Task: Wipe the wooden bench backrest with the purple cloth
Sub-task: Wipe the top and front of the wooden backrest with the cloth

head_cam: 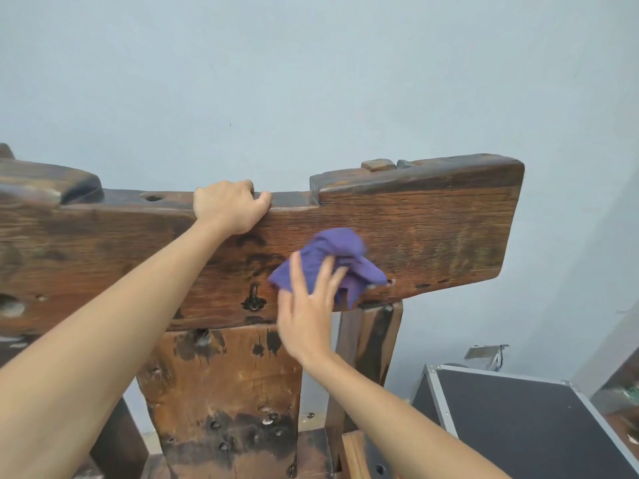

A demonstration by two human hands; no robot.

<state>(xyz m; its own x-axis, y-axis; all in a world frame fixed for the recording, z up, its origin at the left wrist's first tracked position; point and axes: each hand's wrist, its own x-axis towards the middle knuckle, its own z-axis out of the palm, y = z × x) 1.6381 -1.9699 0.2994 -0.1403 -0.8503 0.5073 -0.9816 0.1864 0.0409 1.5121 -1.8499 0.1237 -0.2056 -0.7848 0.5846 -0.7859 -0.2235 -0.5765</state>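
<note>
A thick, dark, weathered wooden backrest plank (432,229) runs across the view, borne by a wide centre slat (224,392) and a narrow post (370,344). My left hand (230,207) grips the plank's top edge near its middle, fingers curled over the back. My right hand (307,312) presses a crumpled purple cloth (332,254) flat against the plank's front face, right of centre near the lower edge. The fingers are spread over the cloth and look blurred by motion.
A pale blue wall (311,81) stands right behind the bench. A black case with metal edging (518,420) sits low at the right, close to the bench's end. Part of a shelf shows at the far right edge.
</note>
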